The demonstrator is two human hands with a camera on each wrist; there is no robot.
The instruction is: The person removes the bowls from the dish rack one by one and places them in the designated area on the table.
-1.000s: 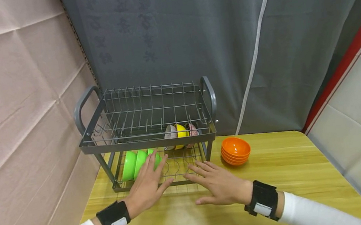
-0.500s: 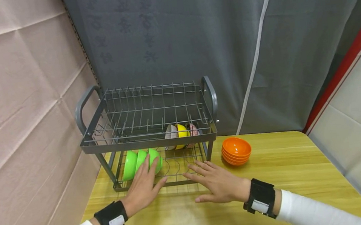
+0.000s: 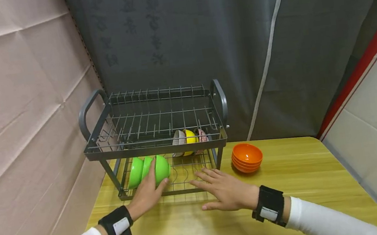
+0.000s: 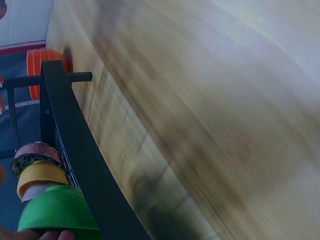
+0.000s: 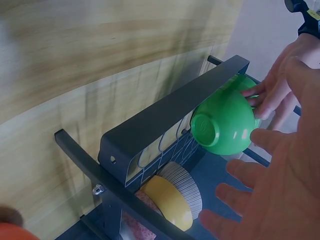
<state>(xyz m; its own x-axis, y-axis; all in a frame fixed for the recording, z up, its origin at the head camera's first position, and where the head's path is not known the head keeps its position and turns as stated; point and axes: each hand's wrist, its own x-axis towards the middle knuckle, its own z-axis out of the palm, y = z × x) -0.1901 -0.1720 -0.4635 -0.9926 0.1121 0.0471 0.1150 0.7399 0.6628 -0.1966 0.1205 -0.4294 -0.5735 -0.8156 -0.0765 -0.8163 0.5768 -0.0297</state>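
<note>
Three green bowls stand on edge at the left of the lower tier of a dark two-tier dish rack (image 3: 157, 151). My left hand (image 3: 147, 196) reaches to the rightmost green bowl (image 3: 162, 168); its fingers are straight, and the thumb is spread toward the bowl's front. In the right wrist view, the left fingertips lie right at that green bowl's (image 5: 227, 122) rim. At the bottom of the left wrist view, fingertips show by the green bowl (image 4: 57, 207). My right hand (image 3: 228, 191) has its fingers spread near the rack's lower front bar and holds nothing.
Behind on the lower tier stand a grey-striped bowl (image 3: 178, 139), a yellow bowl (image 3: 191, 136) and a pink patterned bowl (image 3: 201, 135). A stack of orange bowls (image 3: 246, 158) sits on the wooden table (image 3: 300, 182), right of the rack. A dark curtain (image 3: 236, 47) hangs behind.
My left hand has moved left and slightly down, its fingers now close at the rightmost green bowl, which shows more fully. The right hand has barely shifted.
</note>
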